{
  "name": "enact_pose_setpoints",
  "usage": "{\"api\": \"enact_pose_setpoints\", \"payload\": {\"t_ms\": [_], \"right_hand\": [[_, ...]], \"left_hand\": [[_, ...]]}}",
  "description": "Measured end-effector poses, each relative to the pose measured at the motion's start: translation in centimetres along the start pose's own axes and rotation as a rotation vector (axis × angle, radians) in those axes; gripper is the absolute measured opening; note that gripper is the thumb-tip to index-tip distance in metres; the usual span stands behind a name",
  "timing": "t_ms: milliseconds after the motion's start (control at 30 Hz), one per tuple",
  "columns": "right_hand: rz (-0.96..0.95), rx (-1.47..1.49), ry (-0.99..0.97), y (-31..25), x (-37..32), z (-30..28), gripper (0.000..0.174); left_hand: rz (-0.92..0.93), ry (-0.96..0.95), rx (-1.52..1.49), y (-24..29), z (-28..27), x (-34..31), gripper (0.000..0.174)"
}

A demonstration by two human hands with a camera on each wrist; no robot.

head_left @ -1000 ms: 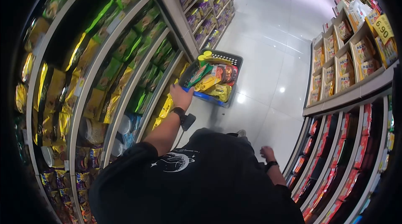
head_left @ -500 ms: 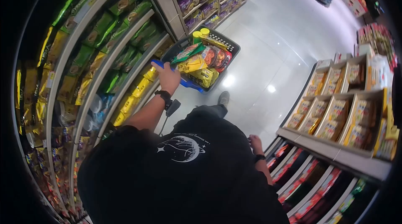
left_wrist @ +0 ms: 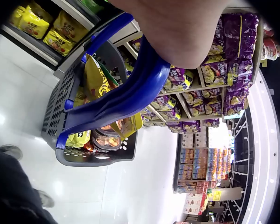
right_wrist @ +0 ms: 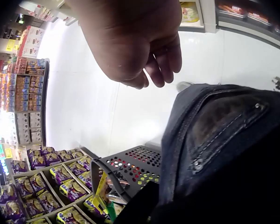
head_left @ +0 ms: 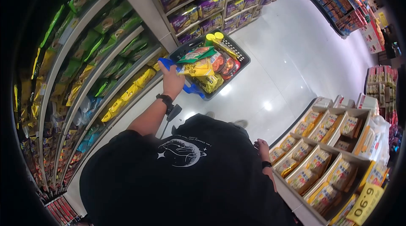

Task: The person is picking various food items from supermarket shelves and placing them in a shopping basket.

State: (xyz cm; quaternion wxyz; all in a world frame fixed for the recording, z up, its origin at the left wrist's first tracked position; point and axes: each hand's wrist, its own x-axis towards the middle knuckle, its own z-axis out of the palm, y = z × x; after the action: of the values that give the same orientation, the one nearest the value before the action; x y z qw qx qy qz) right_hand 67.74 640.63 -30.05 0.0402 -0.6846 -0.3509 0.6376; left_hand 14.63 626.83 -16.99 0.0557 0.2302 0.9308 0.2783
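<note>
My left hand (head_left: 172, 83) grips the blue handle (left_wrist: 116, 105) of a dark grey shopping basket (left_wrist: 55, 114), which hangs in front of me to the left. Inside it lie a yellow packet (head_left: 197, 68), a green packet (head_left: 195, 54), a shiny yellow bag (head_left: 209, 84) and some packs with red rims (head_left: 229, 66). Two yellow lids (head_left: 214, 36) stick up at the basket's far corner. Down by my right side, the right hand (right_wrist: 140, 44) hangs with loosely bent fingers and holds nothing. The basket's perforated side (right_wrist: 142, 161) shows below it in the right wrist view.
Shelves of green and yellow bags (head_left: 127, 99) run close along my left. Purple snack bags (head_left: 203, 6) fill a rack just beyond the basket. At right stands a display of divided boxes (head_left: 313, 162) with a yellow price sign (head_left: 366, 202). Glossy white floor (head_left: 275, 69) stretches ahead between them.
The view has turned and moved forward along the aisle, with the purple rack now nearer. The basket has come along in my left hand; the right hand still hangs without holding anything.
</note>
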Motion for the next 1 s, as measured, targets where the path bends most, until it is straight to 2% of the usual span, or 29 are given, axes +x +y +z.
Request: {"api": "enact_pose_setpoints", "payload": {"t_ms": [100, 200, 233, 267, 333, 367, 400, 467, 533, 567, 600, 633, 733, 767, 800, 900, 1000], "right_hand": [[-0.04, -0.063, -0.079, -4.9, 4.4, -1.2, 0.032], [-0.067, -0.104, -0.116, -7.5, 10.4, -3.5, 0.026], [-0.061, -0.188, -0.168, -8.7, 12.1, -4.7, 0.025], [-0.115, -0.403, -0.154, -11.4, 12.1, -5.7, 0.023], [-0.219, -0.444, -0.243, -13.1, 15.4, -8.9, 0.019], [-0.205, -0.435, -0.254, -14.8, 16.8, -10.4, 0.017], [-0.146, -0.369, -0.247, -16.9, 17.9, -11.5, 0.015], [0.021, -0.184, -0.186, -20.9, 21.3, -13.5, 0.012], [-0.048, -0.232, -0.257, -24.8, 26.1, -15.6, 0.011], [-0.066, -0.168, -0.237, -27.2, 27.8, -15.7, 0.009], [-0.076, -0.141, -0.201, -29.8, 29.4, -15.6, 0.01], [-0.133, -0.151, -0.187, -32.2, 30.7, -15.2, 0.01], [-0.227, -0.223, -0.203, -39.8, 32.2, -12.1, 0.011], [-0.25, -0.247, -0.213, -42.2, 32.6, -10.6, 0.011], [-0.274, -0.276, -0.219, -44.4, 32.9, -9.1, 0.011], [-0.332, -0.358, -0.219, -50.2, 32.2, -4.9, 0.013], [-0.399, -0.415, -0.321, -57.0, 33.3, -0.9, 0.015]], "left_hand": [[-0.022, 0.011, -0.073, 2.3, 2.1, 1.8, 0.042], [0.065, 0.133, 0.074, 3.7, 5.2, 3.5, 0.046], [-0.038, 0.07, 0.077, 5.8, 5.0, 4.0, 0.052], [-0.062, 0.08, 0.048, 6.6, 6.0, 4.4, 0.058], [-0.174, 0.067, 0.098, 9.7, 6.7, 4.9, 0.064], [-0.192, 0.079, 0.155, 11.8, 7.1, 4.8, 0.069], [-0.182, 0.117, 0.188, 11.6, 8.7, 5.5, 0.074], [-0.291, 0.041, 0.212, 13.6, 9.1, 6.8, 0.076], [-0.359, -0.02, 0.208, 15.3, 8.9, 7.4, 0.075], [-0.335, 0.015, 0.22, 15.3, 9.5, 7.6, 0.074], [-0.316, 0.051, 0.23, 15.3, 10.1, 7.9, 0.073], [-0.298, 0.096, 0.259, 15.5, 10.7, 8.2, 0.065], [-0.367, 0.21, 0.226, 17.9, 11.6, 8.7, 0.053], [-0.454, 0.225, 0.2, 19.5, 11.3, 9.1, 0.042], [-0.395, 0.288, 0.249, 18.5, 12.2, 9.5, 0.029], [-0.38, 0.313, 0.21, 18.8, 12.4, 9.8, 0.026], [-0.413, 0.322, 0.202, 20.1, 12.2, 10.4, 0.027]]}}
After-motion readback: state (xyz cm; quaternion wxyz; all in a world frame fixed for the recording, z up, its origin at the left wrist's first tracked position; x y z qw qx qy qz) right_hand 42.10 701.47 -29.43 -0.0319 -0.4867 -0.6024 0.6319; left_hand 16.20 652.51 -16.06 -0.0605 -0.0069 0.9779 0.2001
